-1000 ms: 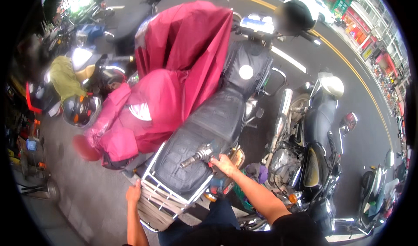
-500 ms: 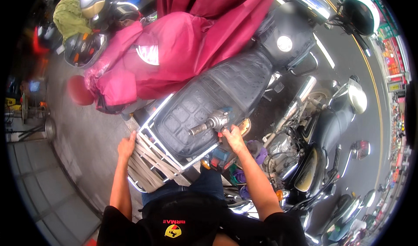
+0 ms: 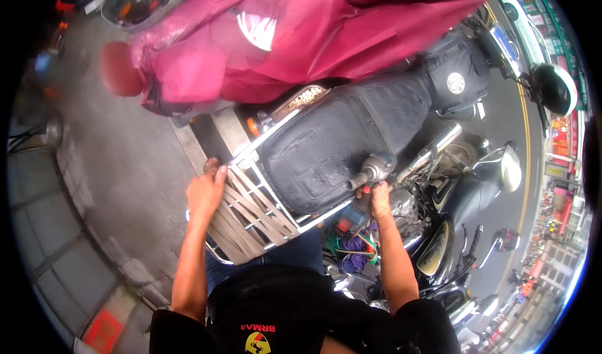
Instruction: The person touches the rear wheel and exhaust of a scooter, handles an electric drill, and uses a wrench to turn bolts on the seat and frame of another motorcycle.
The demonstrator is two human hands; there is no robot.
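Note:
My left hand [image 3: 205, 194] is closed round the outer left corner of the white metal rear rack [image 3: 274, 198] of a motorcycle; some of its fingers are hidden. Beige straps [image 3: 241, 213] wind back and forth across the rack's bars. In my right hand [image 3: 380, 201] is a cordless impact wrench [image 3: 379, 166], its dark body and grey socket over the right edge of the black seat [image 3: 342, 131]. The socket points left and touches no bolt that I can see. Below my grip, the tool's battery [image 3: 351, 218] hangs beside the rack.
A magenta cover [image 3: 288, 34] drapes another vehicle just beyond the seat on the left. To the right, close by, stands a second motorcycle [image 3: 467, 197]. Purple and green cords [image 3: 356, 247] bunch beside my leg. A road [image 3: 511, 228] runs along the far right.
The view has shifted. My right hand has carried the impact wrench rightward, from over the seat's rear to its right edge. My left hand has stayed at the rack's left side.

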